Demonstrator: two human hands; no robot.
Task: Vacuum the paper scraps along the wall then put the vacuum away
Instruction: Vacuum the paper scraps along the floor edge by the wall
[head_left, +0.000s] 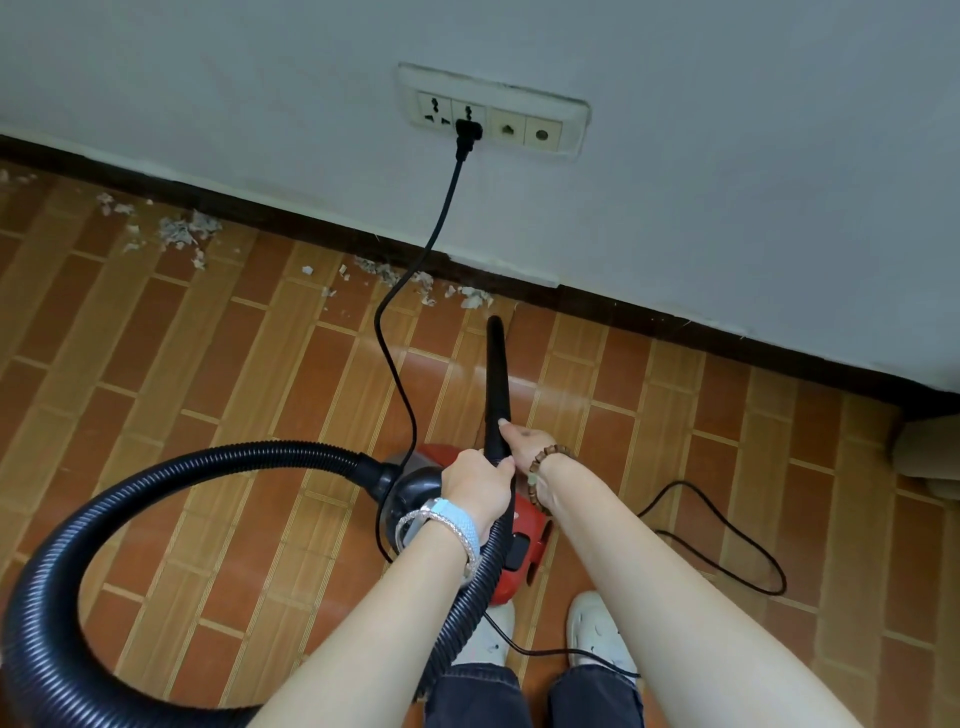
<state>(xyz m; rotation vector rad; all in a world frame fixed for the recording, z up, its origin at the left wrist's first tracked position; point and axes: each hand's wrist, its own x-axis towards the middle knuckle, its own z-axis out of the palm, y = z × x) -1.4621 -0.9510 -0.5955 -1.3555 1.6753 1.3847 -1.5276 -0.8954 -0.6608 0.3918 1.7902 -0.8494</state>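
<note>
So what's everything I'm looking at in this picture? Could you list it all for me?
wall: one, pale grey, across the top
skirting: one, dark brown, at the wall's foot
floor: one, brown, brick-patterned
socket plate: one, cream, on the wall
paper scraps: many, white-grey, in clusters on the floor along the skirting
vacuum body: one, red, on the floor, bottom middle
hose: one, black, ribbed, looping left from the vacuum body
nozzle: one, black, pointing at the nearest paper scraps
power cord: one, black, plugged into the socket plate, trailing over the floor
shoes: two, white, bottom edge
bead bracelet: one, brown, right wrist
left hand: grips the nozzle's lower end
right hand: holds the nozzle just above
</note>
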